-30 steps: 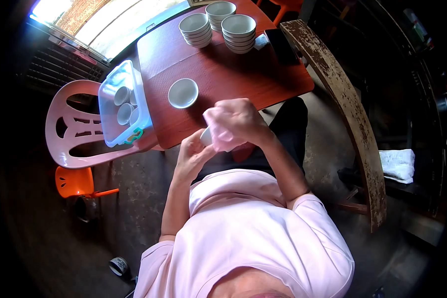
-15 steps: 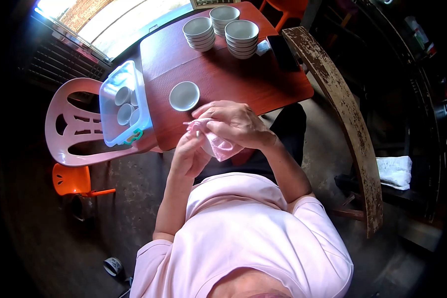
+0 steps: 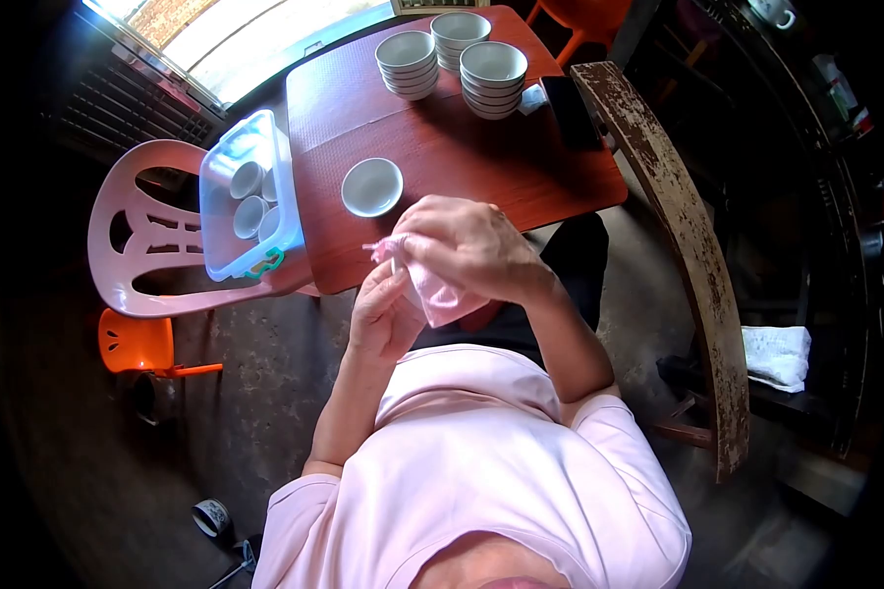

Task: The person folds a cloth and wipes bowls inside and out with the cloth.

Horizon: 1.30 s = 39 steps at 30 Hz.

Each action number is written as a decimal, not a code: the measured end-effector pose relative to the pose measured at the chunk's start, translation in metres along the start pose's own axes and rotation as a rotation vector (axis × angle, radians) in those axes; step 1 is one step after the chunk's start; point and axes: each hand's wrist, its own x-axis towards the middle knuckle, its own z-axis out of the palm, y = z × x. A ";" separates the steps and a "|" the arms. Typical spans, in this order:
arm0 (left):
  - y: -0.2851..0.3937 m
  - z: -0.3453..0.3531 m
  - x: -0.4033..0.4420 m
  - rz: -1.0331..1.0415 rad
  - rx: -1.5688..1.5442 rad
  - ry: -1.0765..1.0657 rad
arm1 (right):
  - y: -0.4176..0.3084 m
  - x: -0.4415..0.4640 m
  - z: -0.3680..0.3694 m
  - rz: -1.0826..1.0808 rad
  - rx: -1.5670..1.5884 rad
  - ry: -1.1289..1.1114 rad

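In front of my body, my right hand (image 3: 469, 245) is closed on a pink cloth (image 3: 440, 294), which hangs below its fingers. My left hand (image 3: 384, 312) grips a white bowl from below; the cloth and fingers cover nearly all of this bowl. A single white bowl (image 3: 372, 187) stands upright on the red table (image 3: 442, 147), just beyond my hands. Three stacks of white bowls stand at the table's far side: a left stack (image 3: 407, 67), a back stack (image 3: 460, 37) and a right stack (image 3: 493, 80).
A clear plastic bin (image 3: 292, 211) with several cups or bowls rests on a pink chair (image 3: 118, 236) at the left. A dark flat object (image 3: 570, 113) lies at the table's right edge, beside a worn wooden bench (image 3: 683, 216). An orange stool (image 3: 138, 342) stands lower left.
Since a second ago, my right hand has shifted the pink cloth over the held bowl's rim, and my left hand has turned a little. The whole view has shifted slightly.
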 end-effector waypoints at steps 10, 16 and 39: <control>-0.001 -0.016 -0.005 0.111 0.378 0.016 | 0.021 -0.010 0.026 -0.036 0.104 0.255; 0.001 0.013 -0.001 0.257 0.333 -0.026 | 0.030 -0.003 0.033 -0.042 0.761 0.378; 0.009 -0.010 -0.009 -0.134 0.010 -0.167 | 0.014 0.003 0.005 0.039 0.417 -0.226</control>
